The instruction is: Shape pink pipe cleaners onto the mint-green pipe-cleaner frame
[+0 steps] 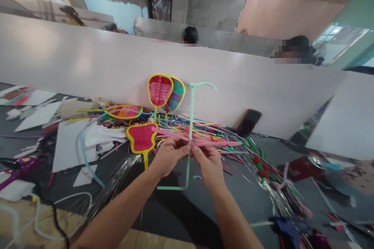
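Note:
A mint green pipe cleaner frame [191,113] stands upright between my hands, its top arm curving right and its lower end bent left. Across it lies a pink pipe cleaner [168,133], sticking out on both sides. My left hand [171,155] pinches the crossing from the left. From the right, my right hand [209,163] pinches the same spot, thumbs almost touching. What exactly lies under the fingertips is hidden. Just left of my hands is a pink fan shape with a yellow rim [142,138]. Behind them, a pile of coloured pipe cleaners [224,134] spreads over the dark table.
Two finished fan shapes [160,90] lean on the white partition [87,62]. A black phone [249,121] rests against it. A red can [306,167] lies right, near a blue glue gun [289,229]. Thin wires [122,179] and white paper [74,144] cover the left. People sit beyond the partition.

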A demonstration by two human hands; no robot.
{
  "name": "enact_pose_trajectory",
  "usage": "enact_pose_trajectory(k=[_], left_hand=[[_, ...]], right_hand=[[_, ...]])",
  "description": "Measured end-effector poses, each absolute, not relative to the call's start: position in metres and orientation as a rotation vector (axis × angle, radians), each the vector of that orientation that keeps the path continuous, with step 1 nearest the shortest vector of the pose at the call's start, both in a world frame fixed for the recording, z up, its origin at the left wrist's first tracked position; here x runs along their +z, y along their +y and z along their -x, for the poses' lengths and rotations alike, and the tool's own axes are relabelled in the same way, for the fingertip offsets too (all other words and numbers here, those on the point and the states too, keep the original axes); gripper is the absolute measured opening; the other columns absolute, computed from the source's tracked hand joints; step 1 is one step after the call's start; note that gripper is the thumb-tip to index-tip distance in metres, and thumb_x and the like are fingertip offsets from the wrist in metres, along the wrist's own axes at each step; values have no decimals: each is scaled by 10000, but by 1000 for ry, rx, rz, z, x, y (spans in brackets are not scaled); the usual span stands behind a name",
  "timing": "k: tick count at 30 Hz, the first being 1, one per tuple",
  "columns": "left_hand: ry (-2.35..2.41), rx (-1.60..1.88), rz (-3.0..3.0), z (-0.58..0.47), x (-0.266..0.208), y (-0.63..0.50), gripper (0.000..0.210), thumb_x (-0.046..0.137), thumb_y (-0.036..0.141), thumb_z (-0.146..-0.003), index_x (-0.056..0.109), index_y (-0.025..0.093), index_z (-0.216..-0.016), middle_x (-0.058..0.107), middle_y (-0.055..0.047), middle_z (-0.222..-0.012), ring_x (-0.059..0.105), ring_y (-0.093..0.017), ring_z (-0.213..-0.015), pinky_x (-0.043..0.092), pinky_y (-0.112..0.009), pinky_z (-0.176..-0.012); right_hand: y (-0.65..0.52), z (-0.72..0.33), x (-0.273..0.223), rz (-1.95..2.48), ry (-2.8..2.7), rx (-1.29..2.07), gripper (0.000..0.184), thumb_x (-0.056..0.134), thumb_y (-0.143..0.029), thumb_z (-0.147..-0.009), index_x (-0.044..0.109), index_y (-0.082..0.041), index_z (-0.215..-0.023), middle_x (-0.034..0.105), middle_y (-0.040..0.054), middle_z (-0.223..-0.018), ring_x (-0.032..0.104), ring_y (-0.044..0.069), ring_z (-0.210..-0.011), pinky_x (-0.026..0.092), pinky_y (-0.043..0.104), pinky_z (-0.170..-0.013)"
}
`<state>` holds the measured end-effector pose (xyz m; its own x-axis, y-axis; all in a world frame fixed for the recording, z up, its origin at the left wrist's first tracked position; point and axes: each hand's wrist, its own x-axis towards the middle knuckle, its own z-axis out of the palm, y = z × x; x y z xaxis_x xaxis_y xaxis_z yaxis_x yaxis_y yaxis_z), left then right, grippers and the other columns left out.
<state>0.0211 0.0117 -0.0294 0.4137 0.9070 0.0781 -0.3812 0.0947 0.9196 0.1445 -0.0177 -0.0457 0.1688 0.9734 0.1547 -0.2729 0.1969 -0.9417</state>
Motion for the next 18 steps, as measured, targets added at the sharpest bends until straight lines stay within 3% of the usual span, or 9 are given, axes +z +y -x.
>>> enact_pose_trajectory(k=[5,8,18], left_hand=[[657,1023,-1041,-23,-38,14,183,713,305,-701,643,160,-789,634,-22,-753,604,-150,-688,535,-256,-581],[692,1046,-1039,-23,-38,14,195,706,328,-705,631,151,-735,608,-10,-694,598,-144,-631,537,-254,-538],[683,1046,-1100,-20,-32,13,205,715,313,-695,609,139,-681,601,10,-609,586,-121,-561,509,-231,-529]], right_hand=[[-18,-151,-45,978,-1035,1036,133,667,-339,-744,633,-211,-742,613,-4,-697,546,148,-670,461,284,-638],[-17,-150,-45,983,-1068,1026,127,659,-335,-756,647,-210,-773,626,-1,-724,558,153,-704,457,291,-687],[-16,-148,-52,893,-948,1171,154,665,-341,-759,631,-193,-734,549,-35,-614,473,94,-563,407,225,-565]])
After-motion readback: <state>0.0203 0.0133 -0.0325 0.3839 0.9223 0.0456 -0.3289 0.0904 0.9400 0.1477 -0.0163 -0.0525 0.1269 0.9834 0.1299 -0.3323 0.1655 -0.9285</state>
